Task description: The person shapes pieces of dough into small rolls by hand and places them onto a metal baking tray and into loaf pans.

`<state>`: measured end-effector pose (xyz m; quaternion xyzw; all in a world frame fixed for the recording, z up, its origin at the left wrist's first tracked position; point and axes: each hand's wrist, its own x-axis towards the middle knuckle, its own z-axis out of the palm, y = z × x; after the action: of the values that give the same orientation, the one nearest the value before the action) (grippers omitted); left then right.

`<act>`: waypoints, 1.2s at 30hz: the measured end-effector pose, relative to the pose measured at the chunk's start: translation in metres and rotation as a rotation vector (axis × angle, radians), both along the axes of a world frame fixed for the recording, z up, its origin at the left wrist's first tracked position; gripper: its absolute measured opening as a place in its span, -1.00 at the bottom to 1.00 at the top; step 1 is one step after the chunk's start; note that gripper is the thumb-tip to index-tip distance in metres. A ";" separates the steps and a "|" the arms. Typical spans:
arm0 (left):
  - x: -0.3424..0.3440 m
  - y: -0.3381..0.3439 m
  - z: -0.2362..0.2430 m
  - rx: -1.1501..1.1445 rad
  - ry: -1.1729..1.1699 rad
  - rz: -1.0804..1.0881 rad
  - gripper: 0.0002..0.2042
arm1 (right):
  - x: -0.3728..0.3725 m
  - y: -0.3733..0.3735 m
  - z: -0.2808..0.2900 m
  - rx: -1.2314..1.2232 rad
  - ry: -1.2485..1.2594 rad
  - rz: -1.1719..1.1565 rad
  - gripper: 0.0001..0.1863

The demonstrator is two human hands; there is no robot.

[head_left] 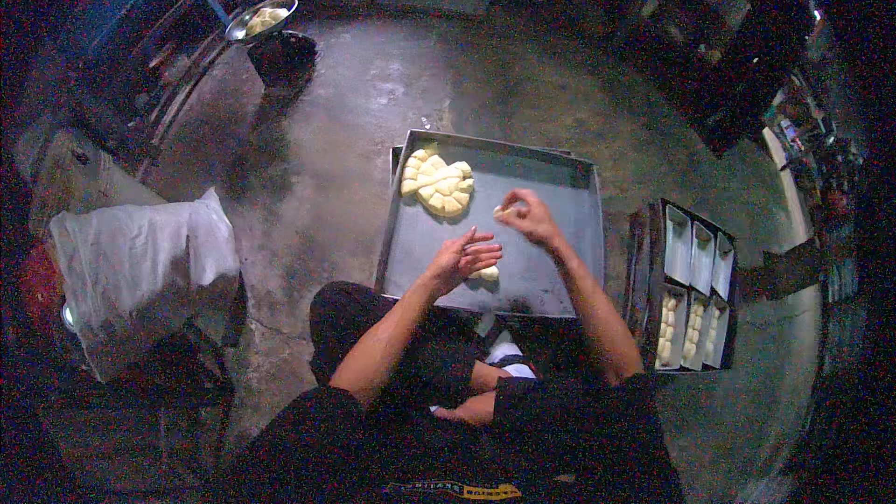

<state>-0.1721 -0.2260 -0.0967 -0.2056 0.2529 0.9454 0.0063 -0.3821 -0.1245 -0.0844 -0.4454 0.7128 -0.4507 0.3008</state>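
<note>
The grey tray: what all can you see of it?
The grey, rectangular, metal-looking tray has low walls and a flat floor, darkly smudged at the near edge. It lies flat, slightly turned. Pale, cut dough pieces sit in its far left corner; more pale dough shows beside the left hand. The right hand hovers above.

Dough [437, 185] lies cut and heaped in a wide metal tray [555, 224] in a dim workroom that appears to be a small bakery. At right, six pans [678, 249] stand in two rows, the nearer three holding lines of dough balls [693, 331]. A bowl [245, 21] of what looks like more dough stands toward the far left, across the bare, stained concrete floor [345, 131], whose edges fall into shadow.
</note>
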 end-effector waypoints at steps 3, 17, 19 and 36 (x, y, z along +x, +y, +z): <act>-0.004 0.026 0.019 0.036 0.115 -0.069 -0.58 | 0.055 0.034 0.024 -0.232 -0.013 -0.052 -0.62; 0.015 0.035 0.054 -0.130 0.012 -0.005 -0.69 | 0.131 0.086 0.061 -0.086 0.376 -0.394 -0.72; 0.019 0.030 0.035 -0.236 0.032 0.005 -0.69 | 0.136 0.084 0.057 -0.195 0.382 -0.300 -0.72; 0.013 0.043 0.061 -1.179 0.174 -0.072 -0.77 | 0.099 0.103 -0.015 0.082 0.304 -0.351 -0.75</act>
<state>-0.1594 -0.1825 -0.0360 -0.0875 0.7415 0.6580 -0.0975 -0.2827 -0.0213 -0.0990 -0.3647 0.8341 -0.3946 0.1249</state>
